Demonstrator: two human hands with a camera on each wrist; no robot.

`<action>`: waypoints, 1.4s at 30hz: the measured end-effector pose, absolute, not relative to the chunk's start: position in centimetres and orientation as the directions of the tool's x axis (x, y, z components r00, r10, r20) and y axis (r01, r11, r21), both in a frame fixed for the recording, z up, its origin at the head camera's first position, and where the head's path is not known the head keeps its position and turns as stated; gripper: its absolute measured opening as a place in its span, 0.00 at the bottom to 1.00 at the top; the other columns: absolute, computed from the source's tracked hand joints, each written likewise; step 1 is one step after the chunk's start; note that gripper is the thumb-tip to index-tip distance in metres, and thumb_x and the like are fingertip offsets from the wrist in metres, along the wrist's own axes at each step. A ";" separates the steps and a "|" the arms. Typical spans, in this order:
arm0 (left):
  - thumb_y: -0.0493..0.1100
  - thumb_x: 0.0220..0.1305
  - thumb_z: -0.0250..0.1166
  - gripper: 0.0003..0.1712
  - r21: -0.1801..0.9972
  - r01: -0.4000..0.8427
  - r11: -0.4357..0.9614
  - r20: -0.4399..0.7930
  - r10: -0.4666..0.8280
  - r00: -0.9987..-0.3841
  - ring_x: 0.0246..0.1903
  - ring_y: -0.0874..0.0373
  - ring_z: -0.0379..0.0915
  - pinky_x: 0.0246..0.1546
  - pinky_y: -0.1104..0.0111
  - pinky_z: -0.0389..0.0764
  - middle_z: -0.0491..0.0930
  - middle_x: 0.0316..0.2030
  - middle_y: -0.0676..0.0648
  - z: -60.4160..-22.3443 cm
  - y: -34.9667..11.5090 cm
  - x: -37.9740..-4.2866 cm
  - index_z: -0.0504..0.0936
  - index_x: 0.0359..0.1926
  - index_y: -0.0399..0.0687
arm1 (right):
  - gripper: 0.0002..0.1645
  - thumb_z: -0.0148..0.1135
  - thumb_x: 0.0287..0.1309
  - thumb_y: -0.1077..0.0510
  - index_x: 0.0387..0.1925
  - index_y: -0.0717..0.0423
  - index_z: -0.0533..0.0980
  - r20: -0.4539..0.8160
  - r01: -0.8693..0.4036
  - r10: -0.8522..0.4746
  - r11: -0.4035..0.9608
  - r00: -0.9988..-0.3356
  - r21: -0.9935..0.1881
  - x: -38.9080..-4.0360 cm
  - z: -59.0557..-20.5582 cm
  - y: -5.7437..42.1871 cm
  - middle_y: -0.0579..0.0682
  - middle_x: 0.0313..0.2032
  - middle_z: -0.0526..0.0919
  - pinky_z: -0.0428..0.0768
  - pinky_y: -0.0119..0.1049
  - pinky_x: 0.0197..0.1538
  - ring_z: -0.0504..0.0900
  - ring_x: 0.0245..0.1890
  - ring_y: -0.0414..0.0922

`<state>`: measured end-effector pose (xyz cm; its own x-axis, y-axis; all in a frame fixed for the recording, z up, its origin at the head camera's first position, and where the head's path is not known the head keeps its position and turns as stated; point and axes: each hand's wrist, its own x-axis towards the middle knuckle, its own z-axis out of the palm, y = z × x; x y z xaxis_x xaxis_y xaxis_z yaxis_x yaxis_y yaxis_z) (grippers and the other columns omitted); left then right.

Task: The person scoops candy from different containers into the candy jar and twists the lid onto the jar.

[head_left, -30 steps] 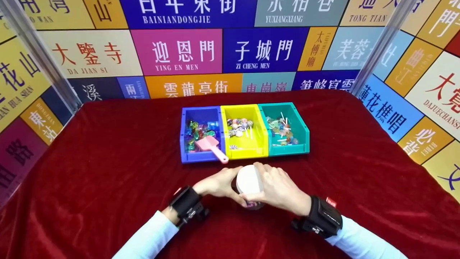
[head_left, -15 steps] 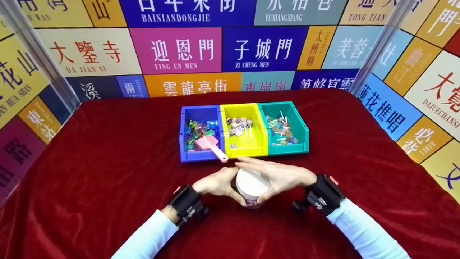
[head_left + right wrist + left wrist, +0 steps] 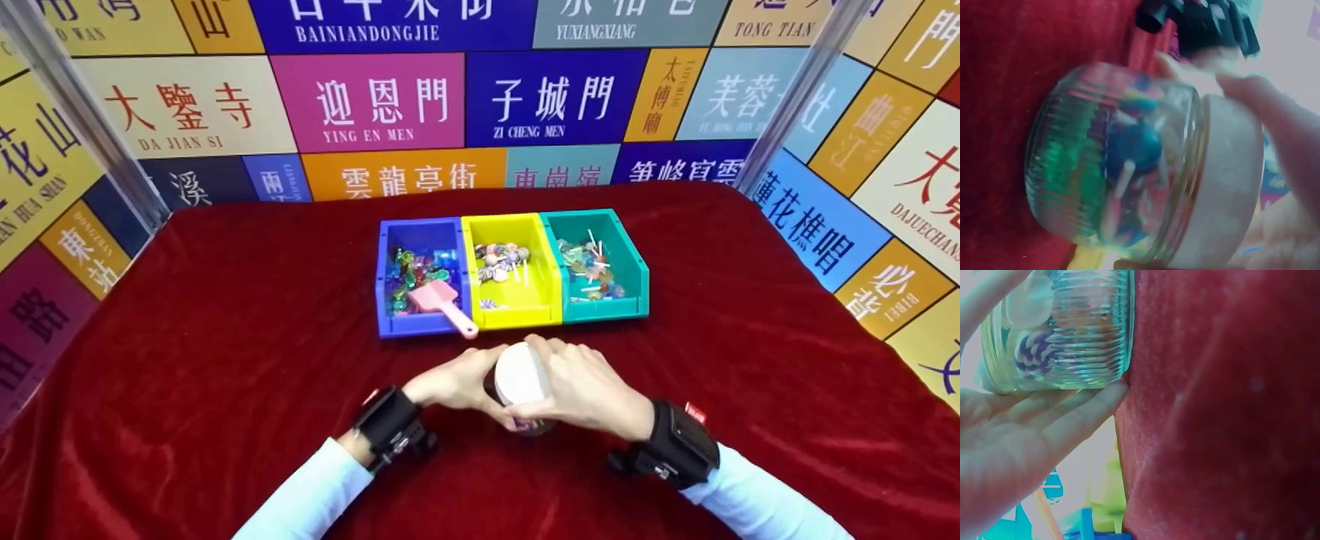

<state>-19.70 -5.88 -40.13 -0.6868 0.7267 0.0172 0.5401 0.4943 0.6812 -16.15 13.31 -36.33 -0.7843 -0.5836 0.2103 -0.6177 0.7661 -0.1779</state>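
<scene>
A ribbed clear glass jar [image 3: 1106, 163] with a white lid [image 3: 519, 373] stands on the red cloth. Through its wall show lollipops and other colourful pieces, blurred in the right wrist view. My left hand [image 3: 457, 381] holds the jar body from the left, its fingers lying along the glass in the left wrist view. From the right, my right hand [image 3: 589, 386] grips the lid, thumb at the near side and fingers at the far side. The hand covers the lid's right part in the head view.
Behind the jar three joined bins stand in a row: blue [image 3: 420, 328], yellow [image 3: 521, 318] and teal [image 3: 607, 308]. The blue one holds coloured gem-like pieces and a pink scoop [image 3: 442, 300], its handle jutting over the front. Lollipops lie in the other two. Printed panels surround the cloth-covered table.
Half a second ago the right hand was twisted the other way, fingers reaching leftward over the lid's far side. Now it has turned back to its earlier hold. The left hand stays put.
</scene>
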 end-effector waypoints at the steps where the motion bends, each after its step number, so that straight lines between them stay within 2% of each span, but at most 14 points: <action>1: 0.51 0.34 0.76 0.45 0.678 0.543 0.496 0.018 0.726 -0.687 0.42 0.57 0.68 0.47 0.70 0.70 0.74 0.43 0.49 -40.1 -5.9 -19.7 0.67 0.56 0.44 | 0.56 0.55 0.33 0.22 0.52 0.63 0.67 0.199 -0.604 -0.573 0.776 -0.795 -0.183 -16.0 -36.2 13.3 0.55 0.38 0.78 0.76 0.39 0.29 0.76 0.31 0.48; 4: 0.51 0.34 0.75 0.46 0.676 0.548 0.493 0.021 0.730 -0.683 0.43 0.57 0.68 0.48 0.70 0.69 0.74 0.44 0.49 -40.0 -5.8 -19.7 0.66 0.57 0.45 | 0.62 0.56 0.33 0.23 0.60 0.64 0.60 0.109 -0.617 -0.613 0.739 -0.782 -0.272 -16.2 -35.6 13.7 0.57 0.51 0.72 0.76 0.42 0.42 0.74 0.43 0.49; 6: 0.51 0.34 0.75 0.48 0.679 0.548 0.488 0.022 0.733 -0.680 0.44 0.58 0.68 0.50 0.70 0.69 0.74 0.47 0.49 -40.0 -5.8 -19.7 0.65 0.58 0.45 | 0.63 0.59 0.33 0.25 0.64 0.61 0.55 0.047 -0.658 -0.686 0.673 -0.726 -0.337 -16.8 -35.3 14.2 0.57 0.59 0.65 0.71 0.43 0.53 0.68 0.53 0.48; 9: 0.51 0.34 0.76 0.50 0.685 0.546 0.483 0.021 0.735 -0.677 0.47 0.58 0.68 0.52 0.70 0.68 0.74 0.49 0.48 -40.0 -5.8 -19.7 0.63 0.60 0.44 | 0.63 0.66 0.33 0.32 0.67 0.55 0.50 -0.006 -0.720 -0.798 0.547 -0.603 -0.426 -18.4 -35.3 15.0 0.54 0.65 0.54 0.61 0.43 0.62 0.56 0.63 0.46; 11: 0.51 0.34 0.76 0.50 0.687 0.541 0.486 0.016 0.734 -0.679 0.47 0.58 0.68 0.52 0.70 0.67 0.74 0.49 0.48 -40.0 -5.8 -19.6 0.64 0.59 0.44 | 0.61 0.68 0.35 0.36 0.67 0.53 0.50 -0.011 -0.745 -0.844 0.480 -0.537 -0.464 -19.3 -35.6 15.4 0.53 0.65 0.54 0.59 0.44 0.63 0.54 0.64 0.46; 13: 0.51 0.34 0.76 0.49 0.685 0.539 0.490 0.011 0.733 -0.680 0.47 0.58 0.68 0.52 0.70 0.67 0.74 0.49 0.47 -39.9 -5.8 -19.6 0.64 0.59 0.43 | 0.57 0.68 0.37 0.39 0.66 0.53 0.52 -0.006 -0.754 -0.872 0.427 -0.490 -0.499 -20.1 -36.0 15.7 0.51 0.64 0.57 0.62 0.44 0.61 0.57 0.62 0.45; 17: 0.53 0.33 0.75 0.50 0.679 0.539 0.499 0.008 0.729 -0.685 0.47 0.58 0.68 0.52 0.71 0.67 0.73 0.49 0.47 -39.9 -5.8 -19.5 0.63 0.59 0.42 | 0.50 0.67 0.39 0.41 0.63 0.53 0.58 0.030 -0.770 -0.890 0.376 -0.454 -0.516 -20.6 -36.5 15.7 0.47 0.59 0.66 0.69 0.41 0.54 0.65 0.55 0.43; 24: 0.53 0.33 0.76 0.53 0.683 0.543 0.489 0.020 0.730 -0.683 0.48 0.60 0.67 0.53 0.71 0.67 0.73 0.51 0.49 -40.0 -6.0 -19.6 0.60 0.62 0.46 | 0.47 0.67 0.37 0.37 0.59 0.48 0.62 0.082 -0.778 -0.856 0.421 -0.511 -0.466 -20.0 -36.9 15.4 0.41 0.54 0.69 0.70 0.38 0.51 0.67 0.51 0.40; 32: 0.54 0.34 0.75 0.54 0.677 0.572 0.463 0.053 0.744 -0.666 0.48 0.60 0.67 0.53 0.71 0.67 0.72 0.51 0.50 -40.2 -5.9 -19.5 0.59 0.63 0.50 | 0.47 0.67 0.34 0.34 0.57 0.48 0.63 0.135 -0.730 -0.764 0.527 -0.631 -0.435 -18.7 -37.6 14.9 0.40 0.49 0.70 0.71 0.37 0.45 0.68 0.45 0.38; 37: 0.52 0.34 0.75 0.52 0.661 0.582 0.473 0.050 0.746 -0.664 0.46 0.59 0.67 0.51 0.70 0.67 0.72 0.51 0.51 -40.0 -5.8 -19.6 0.61 0.62 0.49 | 0.47 0.66 0.34 0.34 0.56 0.48 0.63 0.198 -0.720 -0.710 0.580 -0.676 -0.382 -18.0 -38.0 14.6 0.41 0.44 0.71 0.71 0.35 0.39 0.67 0.41 0.36; 42: 0.52 0.34 0.75 0.48 0.651 0.589 0.478 0.061 0.741 -0.669 0.42 0.59 0.68 0.47 0.71 0.68 0.74 0.47 0.51 -39.9 -5.8 -19.5 0.64 0.59 0.46 | 0.47 0.63 0.37 0.33 0.57 0.53 0.63 0.268 -0.727 -0.676 0.627 -0.686 -0.278 -17.5 -38.4 14.3 0.46 0.41 0.71 0.72 0.34 0.34 0.68 0.37 0.38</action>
<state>-19.47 -5.83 -39.94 -0.6690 0.7407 0.0612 0.5891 0.4783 0.6513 -17.45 14.34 -38.39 -0.6859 -0.6764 0.2682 -0.7274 0.6274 -0.2780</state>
